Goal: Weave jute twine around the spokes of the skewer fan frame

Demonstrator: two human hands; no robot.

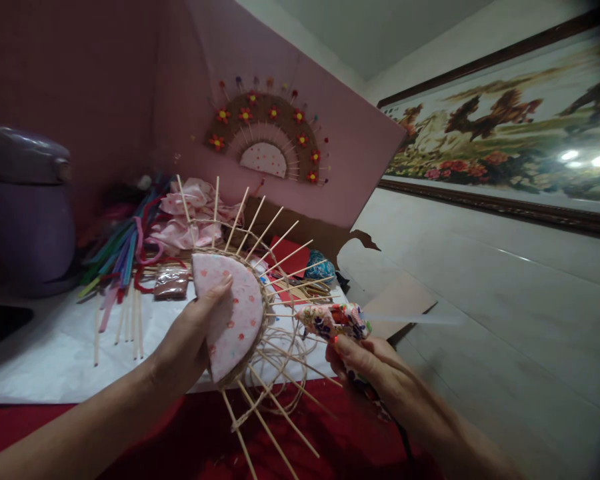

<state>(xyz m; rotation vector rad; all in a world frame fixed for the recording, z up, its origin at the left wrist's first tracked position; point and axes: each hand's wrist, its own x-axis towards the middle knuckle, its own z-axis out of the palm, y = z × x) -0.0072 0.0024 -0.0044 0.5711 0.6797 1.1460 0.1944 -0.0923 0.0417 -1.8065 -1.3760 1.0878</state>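
Note:
My left hand [200, 327] grips the straight edge of a pink half-round fabric piece [237, 307], its thumb on the fabric. Thin wooden sticks [273, 233] fan out from the curved edge, where twine [266, 313] runs around. Looser twine passes among the sticks, and more hangs in loops [285, 373] below. In my right hand [365, 367] is a flower-patterned glue gun [335, 320], with a small red light showing near my thumb. Its nozzle points left at the sticks; whether it touches one I cannot tell. A pale glue stick [415, 319] extends from its back.
Colored pipe cleaners [113, 253], pink fabric [195, 207], a brown packet [171, 282] and blue yarn [320, 267] lie on the white sheet [40, 360]. Behind stands a pink board [350, 147] bearing a flowered half-round piece. A purple appliance [27, 213] stands left.

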